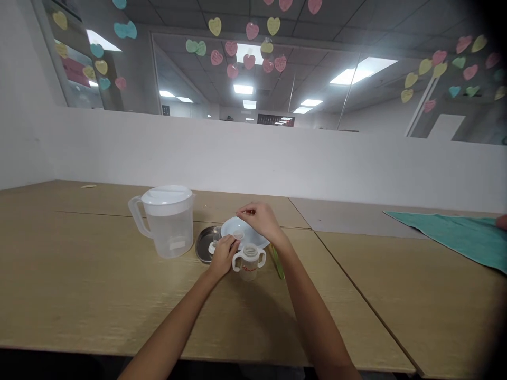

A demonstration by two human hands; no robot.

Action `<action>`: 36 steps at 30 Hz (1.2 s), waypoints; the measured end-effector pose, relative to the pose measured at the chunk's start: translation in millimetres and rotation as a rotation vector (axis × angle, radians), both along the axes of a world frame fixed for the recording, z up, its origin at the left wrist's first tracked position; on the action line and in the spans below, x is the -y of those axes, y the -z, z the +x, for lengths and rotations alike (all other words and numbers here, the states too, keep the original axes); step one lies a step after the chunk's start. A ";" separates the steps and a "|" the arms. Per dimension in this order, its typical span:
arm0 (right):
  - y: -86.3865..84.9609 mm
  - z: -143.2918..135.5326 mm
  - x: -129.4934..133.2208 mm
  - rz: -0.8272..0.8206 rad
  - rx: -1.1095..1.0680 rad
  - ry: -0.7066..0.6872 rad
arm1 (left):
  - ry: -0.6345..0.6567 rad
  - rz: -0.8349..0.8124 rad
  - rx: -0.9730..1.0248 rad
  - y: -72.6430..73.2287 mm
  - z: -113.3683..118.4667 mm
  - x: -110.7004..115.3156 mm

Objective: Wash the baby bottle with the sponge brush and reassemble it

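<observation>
My left hand point(224, 257) is closed, with its fingertips at a small clear round piece point(238, 235) held over the edge of a pale blue plate point(227, 227). Above that plate, my right hand point(259, 219) is pinched; whatever lies between its fingertips is too small to make out. A baby bottle point(250, 264) with two white handles and red print stands upright without a lid, just right of my left hand. Partly behind the left hand, a white bottle top point(213, 247) rests on a round metal dish point(202, 245).
A lidded clear plastic jug point(173, 227) stands to the left, its handle facing left. A yellow-green utensil point(278, 264) lies beside my right forearm. On the far right are a green cloth point(459, 232) and part of another person's hand point(501, 221). A white wall point(253, 158) rises behind the table.
</observation>
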State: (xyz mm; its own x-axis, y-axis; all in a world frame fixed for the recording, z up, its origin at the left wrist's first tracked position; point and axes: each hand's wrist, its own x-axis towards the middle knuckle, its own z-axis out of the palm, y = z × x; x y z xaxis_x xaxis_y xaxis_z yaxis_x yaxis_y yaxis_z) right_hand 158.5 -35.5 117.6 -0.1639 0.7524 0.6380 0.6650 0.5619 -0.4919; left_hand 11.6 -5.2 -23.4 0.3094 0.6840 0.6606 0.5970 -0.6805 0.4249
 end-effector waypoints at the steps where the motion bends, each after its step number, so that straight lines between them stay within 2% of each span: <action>1: 0.4 0.8 -0.7 -0.002 -0.002 -0.004 | -0.006 0.000 0.010 0.9 0.4 -0.6; 8: 1.0 -1.1 0.2 -0.036 -0.209 -0.146 | 0.003 -0.040 0.089 1.9 1.9 0.7; 11: 5.2 -8.6 -1.0 -0.023 -0.261 -0.160 | 0.016 -0.044 0.110 0.7 2.2 1.7; 16: 20.8 -17.2 -12.2 -0.064 -0.068 -0.095 | 0.032 -0.108 0.180 -3.0 2.7 3.2; 22: 31.4 -17.4 -18.6 -0.178 0.028 -0.211 | 0.065 -0.149 0.263 -3.3 2.6 3.2; 31: 32.7 -13.8 -20.2 -0.166 0.053 -0.249 | 0.052 -0.173 0.293 -0.8 2.5 0.7; 36: 28.7 -10.5 -19.7 -0.100 0.008 -0.170 | 0.033 -0.188 0.303 -1.0 1.7 1.1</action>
State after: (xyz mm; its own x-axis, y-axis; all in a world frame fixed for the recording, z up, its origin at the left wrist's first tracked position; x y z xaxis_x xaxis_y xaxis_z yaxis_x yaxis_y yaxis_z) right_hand 148.0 -15.9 88.8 -0.2987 0.7732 0.5594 0.5692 0.6148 -0.5458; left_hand 13.3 -6.4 -22.4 0.1429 0.7953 0.5891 0.4037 -0.5903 0.6990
